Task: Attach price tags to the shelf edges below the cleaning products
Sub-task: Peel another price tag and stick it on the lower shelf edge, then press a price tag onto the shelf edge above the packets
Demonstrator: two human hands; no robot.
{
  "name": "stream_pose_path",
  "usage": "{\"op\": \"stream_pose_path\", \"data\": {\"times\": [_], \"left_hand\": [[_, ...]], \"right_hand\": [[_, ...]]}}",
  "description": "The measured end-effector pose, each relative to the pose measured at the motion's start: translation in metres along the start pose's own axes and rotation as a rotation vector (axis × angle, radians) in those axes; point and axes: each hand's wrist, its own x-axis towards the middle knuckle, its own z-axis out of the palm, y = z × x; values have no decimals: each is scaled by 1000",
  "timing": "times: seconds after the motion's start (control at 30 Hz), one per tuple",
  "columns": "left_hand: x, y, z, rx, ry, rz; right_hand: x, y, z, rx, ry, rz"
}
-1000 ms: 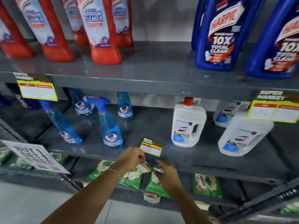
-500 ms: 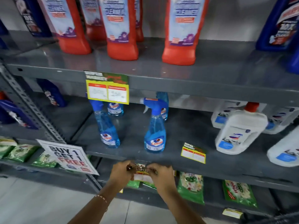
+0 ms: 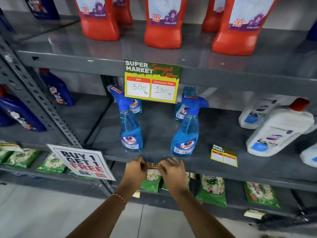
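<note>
A: Where's the tag now?

B: Small price tag is pinched btw both hands at the front edge of the middle shelf, just below the two blue spray bottles. Left hand holds its left side, right hand its right side, each grip narrow, fingers closed on the tag. Tag mostly hidden behind the fingers.

A: Diff vs half a sec ago?

B: Hands sit higher, right against the shelf lip; before they were a bit under it. View has come nearer and swung left, so the filled-in tag (300 / 150) on the upper shelf edge is now centre. Spare blank tag lies as before on the middle shelf, right of the sprays, near the white jugs.

A: Else?

B: "Buy 1 get 1 free" sign left of the hands, green packs on the shelf below, red bottles up top.
</note>
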Motion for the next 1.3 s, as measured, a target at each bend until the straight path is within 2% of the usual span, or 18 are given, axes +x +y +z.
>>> {"op": "stream_pose_path", "data": {"times": [0.13, 0.23, 0.33, 0.47, 0.5, 0.57, 0.67, 0.77, 0.87, 0.93, 1.03, 1.13, 1.3], "left_hand": [[-5, -2, -7, 53, 58, 19], [-9, -2, -7, 101, 98, 141], [-14, 16, 6, 48, 33, 331], [-18, 66, 42, -51, -94, 456], [-18, 80, 54, -69, -123, 460], [-15, 108, 79, -94, -172, 454], [-5, 144, 110, -125, -226, 414], [7, 175, 131, -121, -209, 348], [20, 197, 144, -116, -235, 263], [29, 205, 150, -115, -261, 244], [29, 219, 155, -40, -235, 322], [4, 240, 172, -75, -321, 428], [-49, 281, 237, -180, -479, 374]], "right_hand": [[-3, 12, -5, -39, 28, 36], [-11, 20, -13, -30, 24, 72], [-17, 39, -32, 56, 117, 148], [-12, 94, -75, 51, 277, 403], [-9, 111, -85, 19, 267, 498], [-1, 141, -103, -49, 145, 691], [15, 180, -116, -29, -90, 823], [28, 207, -113, 50, -177, 803], [29, 214, -110, 242, -145, 857], [22, 216, -115, 335, -112, 757], [-4, 227, -141, 408, -116, 641], [-44, 252, -172, 558, -65, 632], [-99, 314, -208, 526, 27, 594]]}}
